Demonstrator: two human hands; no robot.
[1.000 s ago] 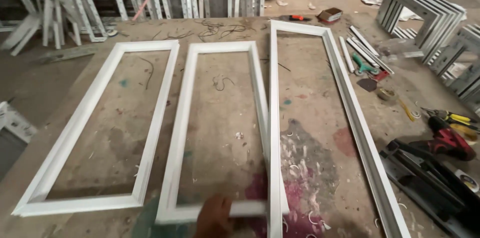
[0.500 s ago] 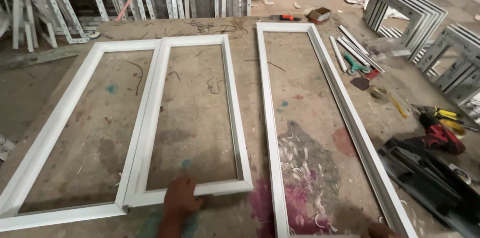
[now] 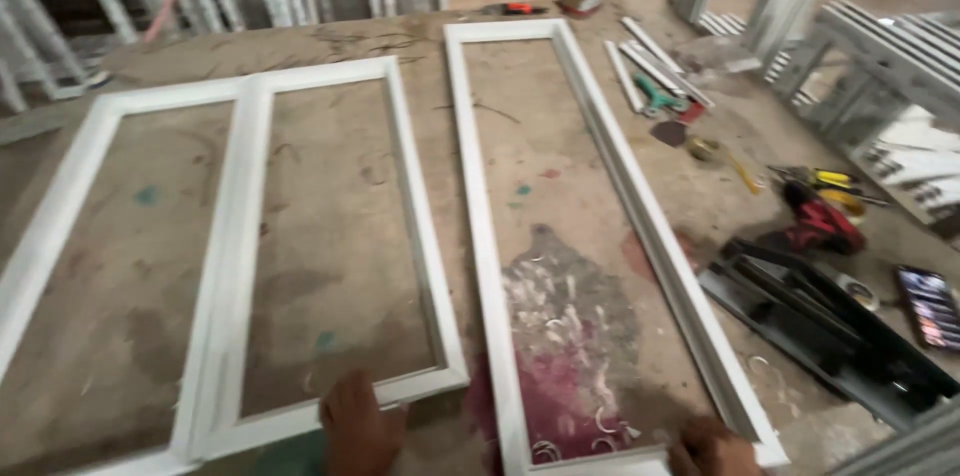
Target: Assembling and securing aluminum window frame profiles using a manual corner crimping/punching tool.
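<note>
- Left hand [image 3: 358, 424] presses flat, fingers loose, on the near rail of the middle white frame [image 3: 330, 236], which touches the left frame [image 3: 110, 236].
- Right hand [image 3: 712, 448] touches the right frame [image 3: 600, 236] at its near corner; its grip cannot be told.
- Red drill [image 3: 820, 219] lies far right on the workbench [image 3: 720, 196].

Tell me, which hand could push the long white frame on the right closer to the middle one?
Probably the right hand: it rests at the near end of the long right frame. The left hand is on the middle frame's bottom rail, farther away.
</note>
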